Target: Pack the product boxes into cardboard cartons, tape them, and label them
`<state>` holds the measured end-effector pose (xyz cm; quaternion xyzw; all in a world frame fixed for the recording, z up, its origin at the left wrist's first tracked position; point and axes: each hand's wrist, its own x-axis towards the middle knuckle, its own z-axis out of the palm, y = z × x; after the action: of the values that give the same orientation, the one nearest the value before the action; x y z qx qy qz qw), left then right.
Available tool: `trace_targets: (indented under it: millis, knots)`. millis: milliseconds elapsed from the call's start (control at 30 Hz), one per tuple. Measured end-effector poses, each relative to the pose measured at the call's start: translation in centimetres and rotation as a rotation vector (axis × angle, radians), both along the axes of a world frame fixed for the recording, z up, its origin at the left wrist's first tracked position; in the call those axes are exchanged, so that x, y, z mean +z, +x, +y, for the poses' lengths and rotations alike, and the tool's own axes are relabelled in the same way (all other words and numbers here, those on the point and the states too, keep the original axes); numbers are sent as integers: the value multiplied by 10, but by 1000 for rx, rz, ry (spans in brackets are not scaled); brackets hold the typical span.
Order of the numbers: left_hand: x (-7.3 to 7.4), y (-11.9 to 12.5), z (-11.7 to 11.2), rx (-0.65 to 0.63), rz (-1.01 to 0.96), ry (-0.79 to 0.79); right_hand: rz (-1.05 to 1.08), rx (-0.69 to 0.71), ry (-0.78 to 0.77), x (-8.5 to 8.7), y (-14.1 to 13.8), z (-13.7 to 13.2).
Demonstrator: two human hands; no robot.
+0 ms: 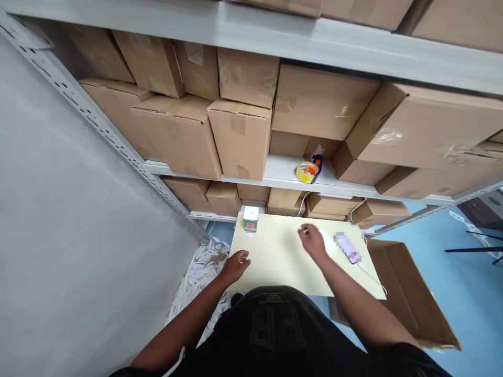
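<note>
Half-curled and empty: left hand [237, 266], over the left edge of the smooth cream tabletop [275, 259]; right hand [312, 240], loosely bent and empty, over its right half. At its far-left corner: upright green-and-white cuboid carton [250, 220]. On its right: flat, rectangular phone [347, 247].

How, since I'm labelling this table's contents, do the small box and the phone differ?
The small box is blocky, while the phone is thin and flat. The box has a white top and green side; the phone shows a purplish screen. The box is near the left edge of the cream table; the phone, toward its right. Both rest on it.
</note>
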<state>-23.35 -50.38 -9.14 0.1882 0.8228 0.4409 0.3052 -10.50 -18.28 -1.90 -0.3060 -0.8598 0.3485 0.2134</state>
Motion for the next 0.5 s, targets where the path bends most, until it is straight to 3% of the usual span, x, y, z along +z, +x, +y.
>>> trace_targets:
  millis: [100,200,267,367,500]
  knots:
    - [14,20,8,23,32,-12,75,-172,92,86,-52,68]
    - [22,44,22,63,65,-14,15,-223,17,145,-113,124]
    - [24,63,32,93,82,0,-47,-195,-64,161,-148,146]
    - [27,95,43,139,91,26,-129,-134,-187,164,-185,161]
    - [32,130,44,160,87,-4,-211,-98,-231,160,-189,167]
